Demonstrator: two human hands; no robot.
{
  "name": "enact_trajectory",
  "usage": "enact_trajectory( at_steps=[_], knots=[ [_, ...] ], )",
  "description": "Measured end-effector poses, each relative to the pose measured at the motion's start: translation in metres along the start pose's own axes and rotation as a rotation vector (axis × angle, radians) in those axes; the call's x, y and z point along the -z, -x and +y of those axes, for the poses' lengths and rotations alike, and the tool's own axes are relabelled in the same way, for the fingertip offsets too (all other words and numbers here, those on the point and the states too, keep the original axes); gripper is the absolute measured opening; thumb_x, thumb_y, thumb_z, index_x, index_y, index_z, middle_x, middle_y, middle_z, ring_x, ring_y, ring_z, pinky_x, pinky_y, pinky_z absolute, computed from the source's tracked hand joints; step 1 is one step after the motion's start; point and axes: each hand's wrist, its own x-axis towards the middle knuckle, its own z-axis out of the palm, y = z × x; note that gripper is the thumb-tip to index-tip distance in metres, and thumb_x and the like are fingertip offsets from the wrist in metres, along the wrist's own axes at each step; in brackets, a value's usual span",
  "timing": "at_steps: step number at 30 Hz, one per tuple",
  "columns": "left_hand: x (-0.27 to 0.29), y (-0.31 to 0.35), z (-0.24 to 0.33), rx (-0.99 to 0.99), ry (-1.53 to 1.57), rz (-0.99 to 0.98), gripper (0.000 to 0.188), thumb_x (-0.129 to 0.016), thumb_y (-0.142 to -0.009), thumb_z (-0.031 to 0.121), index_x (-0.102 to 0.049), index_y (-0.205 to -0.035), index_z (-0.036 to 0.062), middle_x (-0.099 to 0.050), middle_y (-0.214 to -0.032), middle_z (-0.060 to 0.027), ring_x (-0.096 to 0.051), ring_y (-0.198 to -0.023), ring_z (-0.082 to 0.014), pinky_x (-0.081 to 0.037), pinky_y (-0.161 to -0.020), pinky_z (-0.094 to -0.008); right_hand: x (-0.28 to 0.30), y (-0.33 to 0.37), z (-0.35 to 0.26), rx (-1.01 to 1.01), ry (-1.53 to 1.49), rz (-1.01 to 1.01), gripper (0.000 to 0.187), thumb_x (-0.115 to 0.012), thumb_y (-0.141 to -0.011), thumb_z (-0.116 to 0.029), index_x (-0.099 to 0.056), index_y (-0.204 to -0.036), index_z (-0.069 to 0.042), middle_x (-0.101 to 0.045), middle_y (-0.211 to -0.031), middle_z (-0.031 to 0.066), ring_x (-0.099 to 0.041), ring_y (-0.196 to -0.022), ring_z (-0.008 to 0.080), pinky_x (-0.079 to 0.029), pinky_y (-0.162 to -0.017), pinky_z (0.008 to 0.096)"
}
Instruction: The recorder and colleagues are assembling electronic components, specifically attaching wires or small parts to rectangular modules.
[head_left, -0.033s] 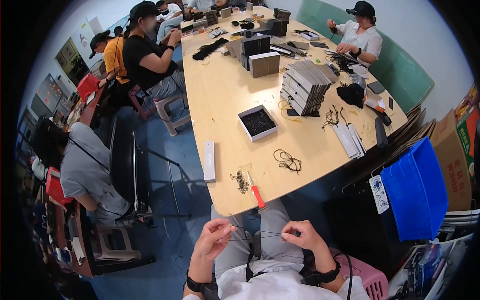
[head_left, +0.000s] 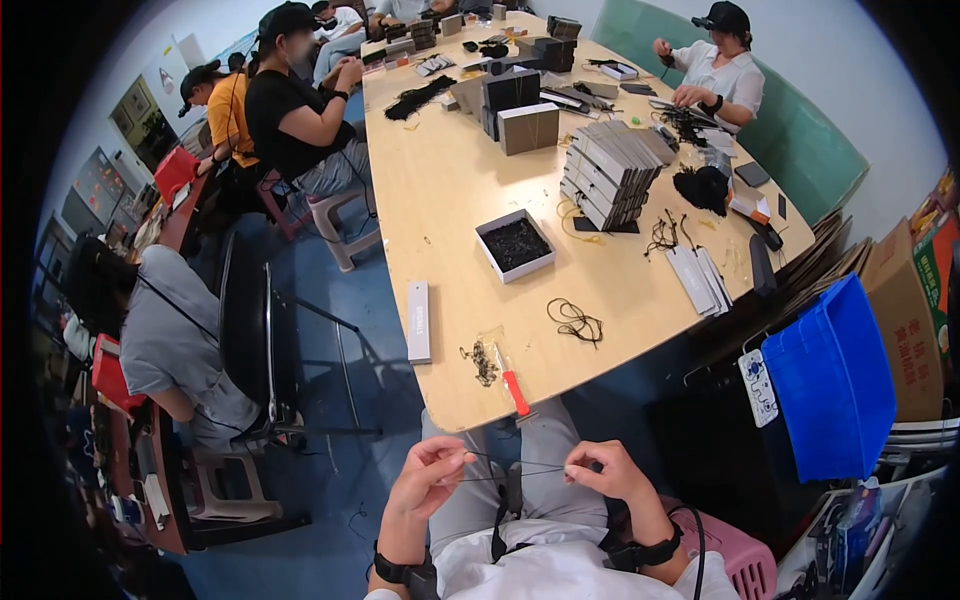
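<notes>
Above my lap, just off the table's near edge, my left hand (head_left: 430, 476) pinches a thin black cord (head_left: 522, 462) between thumb and fingers. My right hand (head_left: 606, 470) pinches the same cord on the other side, so its strands stretch across the gap between both hands. On the table ahead lie a red-handled tool (head_left: 515, 392), a small heap of black bits (head_left: 482, 364) by clear plastic, and a loose coil of black cord (head_left: 576, 322). A slim pale grey box (head_left: 418, 322) rests by the left edge.
A white box (head_left: 526, 270) holding black pieces stands on the table (head_left: 450, 230). Beyond it rises a leaning stack of grey cards (head_left: 605, 180), with white tags (head_left: 697, 280) to its right. A blue bin (head_left: 835, 380) is at right. Other people sit around.
</notes>
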Motion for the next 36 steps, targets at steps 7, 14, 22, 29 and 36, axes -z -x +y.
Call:
enact_trajectory(
  at_steps=[7, 14, 22, 29, 36],
  knots=[
    [-0.031, -0.027, -0.030, -0.180, -0.553, 0.123, 0.014, -0.063, -0.086, -0.001, -0.064, -0.101, -0.0021, -0.068, -0.088, -0.0108, -0.061, -0.068, -0.0098, -0.050, -0.060, -0.0229, 0.017, 0.010, 0.027, -0.121, -0.159, 0.333, 0.007, -0.062, -0.088, -0.006, -0.061, -0.085, 0.001, -0.065, -0.072, 0.0055, -0.064, -0.065, 0.0110, -0.049, -0.058, 0.0220],
    [-0.050, -0.034, -0.056, -0.423, -1.054, 0.134, 0.010, -0.062, -0.087, 0.000, -0.065, -0.097, -0.0032, -0.068, -0.088, -0.0084, -0.064, -0.075, -0.0101, -0.055, -0.065, -0.0234, 0.018, 0.013, 0.056, -0.124, -0.191, 0.500, 0.008, -0.062, -0.089, -0.008, -0.061, -0.087, 0.000, -0.066, -0.073, 0.0053, -0.064, -0.066, 0.0101, -0.047, -0.057, 0.0210],
    [-0.056, -0.045, -0.061, -0.958, -1.563, 0.308, 0.019, -0.069, -0.078, -0.001, -0.067, -0.096, 0.0050, -0.062, -0.086, -0.0093, -0.061, -0.075, -0.0224, -0.048, -0.061, -0.0304, 0.013, 0.011, 0.112, -0.350, 0.175, 0.441, 0.012, -0.066, -0.082, -0.012, -0.067, -0.088, -0.001, -0.069, -0.075, 0.0081, -0.066, -0.066, 0.0153, -0.051, -0.063, 0.0272],
    [-0.052, -0.053, -0.057, -0.886, -1.658, 0.303, 0.016, -0.071, -0.076, 0.007, -0.067, -0.091, 0.0092, -0.061, -0.085, -0.0042, -0.057, -0.079, -0.0243, -0.047, -0.065, -0.0341, 0.002, 0.010, 0.099, -0.412, 0.244, 0.282, 0.016, -0.061, -0.078, -0.010, -0.068, -0.090, -0.003, -0.070, -0.078, 0.0090, -0.068, -0.070, 0.0175, -0.052, -0.067, 0.0283],
    [-0.045, -0.051, -0.061, -0.942, -1.638, 0.271, 0.020, -0.069, -0.072, 0.001, -0.068, -0.090, 0.0106, -0.063, -0.088, -0.0030, -0.057, -0.080, -0.0241, -0.048, -0.067, -0.0346, 0.000, 0.008, 0.091, -0.474, 0.241, 0.234, 0.015, -0.059, -0.079, -0.007, -0.067, -0.091, -0.002, -0.070, -0.078, 0.0077, -0.067, -0.072, 0.0158, -0.052, -0.068, 0.0273]
  ],
)
